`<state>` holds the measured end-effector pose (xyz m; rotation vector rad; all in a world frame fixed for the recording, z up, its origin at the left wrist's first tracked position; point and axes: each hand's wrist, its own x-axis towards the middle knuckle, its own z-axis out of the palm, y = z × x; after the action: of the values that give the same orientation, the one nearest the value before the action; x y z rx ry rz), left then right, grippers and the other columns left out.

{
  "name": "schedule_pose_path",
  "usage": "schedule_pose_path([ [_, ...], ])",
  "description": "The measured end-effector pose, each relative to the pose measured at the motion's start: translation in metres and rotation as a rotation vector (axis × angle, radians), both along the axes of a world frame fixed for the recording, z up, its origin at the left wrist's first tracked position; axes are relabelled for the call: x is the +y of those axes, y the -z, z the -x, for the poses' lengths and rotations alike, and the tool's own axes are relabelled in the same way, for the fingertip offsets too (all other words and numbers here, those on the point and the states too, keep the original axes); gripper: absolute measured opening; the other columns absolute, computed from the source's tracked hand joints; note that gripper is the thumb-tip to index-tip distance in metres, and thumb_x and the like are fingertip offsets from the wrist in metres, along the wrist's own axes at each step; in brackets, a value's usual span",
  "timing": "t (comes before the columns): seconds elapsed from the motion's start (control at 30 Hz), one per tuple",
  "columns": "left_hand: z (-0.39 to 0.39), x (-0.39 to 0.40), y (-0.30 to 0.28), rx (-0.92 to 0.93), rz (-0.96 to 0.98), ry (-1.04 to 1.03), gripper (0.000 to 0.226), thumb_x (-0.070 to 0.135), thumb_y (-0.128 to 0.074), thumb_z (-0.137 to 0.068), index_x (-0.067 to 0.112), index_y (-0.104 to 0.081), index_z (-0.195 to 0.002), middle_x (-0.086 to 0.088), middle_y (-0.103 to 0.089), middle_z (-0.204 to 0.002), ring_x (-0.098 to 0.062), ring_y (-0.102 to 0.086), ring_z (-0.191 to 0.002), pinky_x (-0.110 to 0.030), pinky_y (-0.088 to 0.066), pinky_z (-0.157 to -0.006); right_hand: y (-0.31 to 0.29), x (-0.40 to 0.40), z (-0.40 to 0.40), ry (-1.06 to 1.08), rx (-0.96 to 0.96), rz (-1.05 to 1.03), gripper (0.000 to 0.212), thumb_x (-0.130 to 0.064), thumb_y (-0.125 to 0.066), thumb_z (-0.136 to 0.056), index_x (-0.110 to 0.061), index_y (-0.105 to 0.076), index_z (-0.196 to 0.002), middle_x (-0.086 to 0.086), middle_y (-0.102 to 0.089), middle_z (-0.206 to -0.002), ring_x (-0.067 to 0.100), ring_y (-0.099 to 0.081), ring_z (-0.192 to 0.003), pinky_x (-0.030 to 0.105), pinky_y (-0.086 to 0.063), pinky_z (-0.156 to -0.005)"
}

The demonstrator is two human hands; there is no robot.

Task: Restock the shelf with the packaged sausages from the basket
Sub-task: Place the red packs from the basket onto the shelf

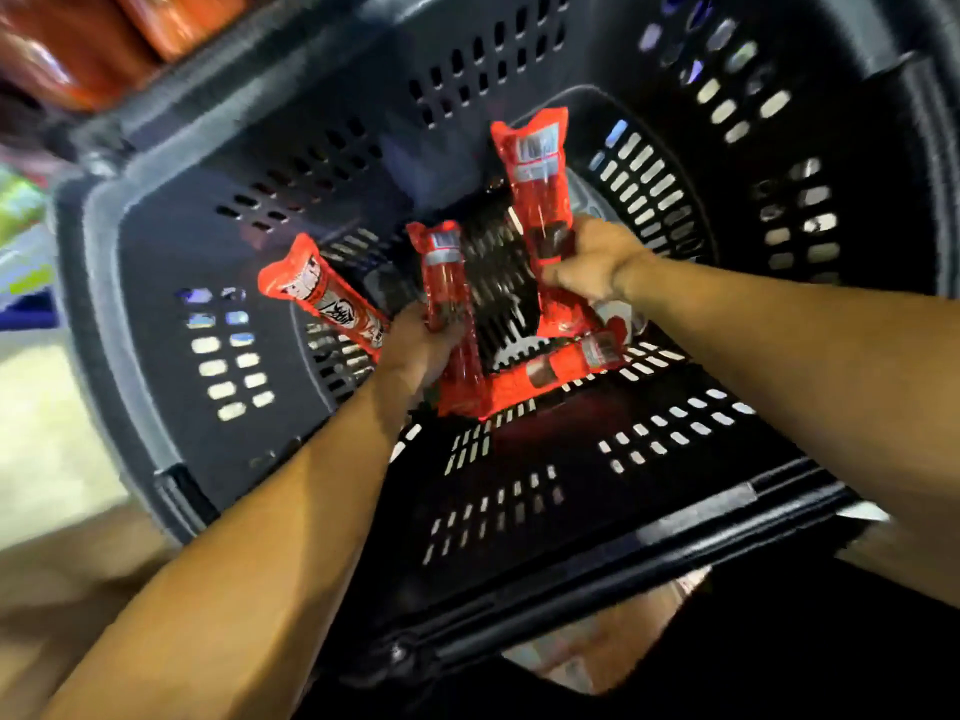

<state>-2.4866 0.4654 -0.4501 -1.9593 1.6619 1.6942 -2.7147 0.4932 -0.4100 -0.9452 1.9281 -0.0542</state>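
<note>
Seen from the head camera, both bare forearms are reaching down into a dark grey plastic basket with slotted walls, which is filling most of the view. The left hand is curling its fingers round the lower end of a long red plastic sausage pack with a grey label, and a second red sausage pack with white lettering is sticking out to the left of that hand, its lower end hidden behind the fingers, so whether the hand is gripping it too cannot be told. The right hand is gripping the lower part of a tall red sausage pack with a blue-grey label, which is standing almost upright against the far wall of the basket. Beneath both hands, more red sausage packs are lying flat on the basket floor, one of them pointing toward the right. At the top left, outside the basket, blurred orange-red packages are showing.
</note>
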Motion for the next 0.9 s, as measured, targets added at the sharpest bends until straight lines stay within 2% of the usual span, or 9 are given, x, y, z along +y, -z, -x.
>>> schedule_pose_path([
  [0.07,0.002,0.004,-0.027,0.076,0.032,-0.028,0.022,0.038,-0.073,-0.066,0.027,-0.071,-0.085,-0.007,-0.072,-0.091,-0.02,-0.067,-0.079,-0.035,-0.052,-0.082,-0.017,0.005,-0.002,0.035,-0.027,0.095,0.04,-0.036,-0.069,-0.084,-0.018,-0.064,-0.12,0.007,-0.066,-0.109,0.028,-0.062,-0.109,0.03,-0.048,-0.092],
  [0.13,0.003,0.008,-0.055,0.142,0.059,-0.073,0.022,0.022,-0.074,-0.078,0.02,-0.069,-0.099,-0.006,-0.069,-0.095,-0.015,-0.062,-0.075,-0.028,-0.049,-0.078,-0.034,0.012,-0.003,0.091,-0.103,0.154,0.042,-0.041,-0.072,-0.081,-0.017,-0.068,-0.116,0.008,-0.069,-0.111,0.028,-0.063,-0.108,0.037,-0.049,-0.096],
  [0.23,0.0,0.019,-0.1,0.217,0.113,-0.079,0.015,0.026,-0.07,-0.083,0.019,-0.07,-0.096,-0.005,-0.071,-0.093,-0.021,-0.067,-0.082,-0.032,-0.051,-0.081,-0.063,0.027,-0.002,0.274,-0.231,0.293,0.029,-0.038,-0.078,-0.073,-0.016,-0.074,-0.091,0.005,-0.074,-0.095,0.019,-0.068,-0.091,0.038,-0.054,-0.091],
  [0.33,-0.007,0.034,-0.143,0.273,0.211,-0.101,0.005,0.026,-0.069,-0.087,0.026,-0.067,-0.082,0.012,-0.067,-0.079,-0.008,-0.062,-0.074,-0.028,-0.046,-0.07,-0.098,0.047,-0.002,0.374,-0.342,0.453,0.01,-0.02,-0.079,-0.078,-0.015,-0.072,-0.084,-0.004,-0.068,-0.077,0.001,-0.061,-0.068,0.025,-0.055,-0.077],
  [0.43,-0.019,0.055,-0.179,0.447,0.212,-0.117,0.008,0.011,-0.057,-0.096,0.012,-0.06,-0.089,0.014,-0.058,-0.066,0.0,-0.053,-0.054,-0.016,-0.041,-0.053,-0.134,0.071,-0.007,0.394,-0.418,0.576,0.01,-0.01,-0.071,-0.084,-0.02,-0.068,-0.085,-0.011,-0.059,-0.061,-0.001,-0.05,-0.049,0.018,-0.043,-0.051],
  [0.57,-0.031,0.07,-0.2,0.527,0.101,-0.244,0.007,0.013,-0.049,-0.1,0.011,-0.048,-0.107,0.007,-0.048,-0.053,-0.005,-0.044,-0.041,-0.017,-0.041,-0.044,-0.16,0.093,-0.017,0.46,-0.69,0.633,0.016,-0.003,-0.059,-0.093,-0.018,-0.059,-0.096,0.002,-0.067,-0.069,0.02,-0.062,-0.064,0.032,-0.052,-0.061],
  [0.63,-0.038,0.077,-0.207,0.583,0.056,-0.291,0.009,0.014,-0.048,-0.1,0.014,-0.043,-0.108,0.003,-0.055,-0.053,-0.007,-0.049,-0.043,-0.019,-0.045,-0.047,-0.177,0.103,-0.023,0.468,-0.785,0.626,0.021,-0.001,-0.056,-0.094,-0.02,-0.057,-0.103,0.002,-0.073,-0.077,0.019,-0.068,-0.068,0.033,-0.055,-0.069],
  [0.8,-0.048,0.09,-0.229,0.704,-0.004,-0.365,0.024,0.002,-0.048,-0.096,0.017,-0.048,-0.115,-0.007,-0.074,-0.08,-0.016,-0.07,-0.071,-0.03,-0.058,-0.073,-0.192,0.117,-0.024,0.446,-1.027,0.518,0.046,0.006,-0.044,-0.094,-0.01,-0.049,-0.136,0.013,-0.072,-0.115,0.031,-0.071,-0.101,0.034,-0.058,-0.082],
  [0.9,-0.051,0.096,-0.239,0.813,-0.076,-0.399,0.039,-0.012,-0.041,-0.09,0.017,-0.058,-0.109,-0.019,-0.072,-0.098,-0.028,-0.071,-0.09,-0.043,-0.056,-0.084,-0.204,0.12,-0.027,0.511,-1.226,0.492,0.049,-0.016,-0.059,-0.087,-0.021,-0.055,-0.137,0.014,-0.068,-0.121,0.034,-0.068,-0.105,0.046,-0.057,-0.086],
])
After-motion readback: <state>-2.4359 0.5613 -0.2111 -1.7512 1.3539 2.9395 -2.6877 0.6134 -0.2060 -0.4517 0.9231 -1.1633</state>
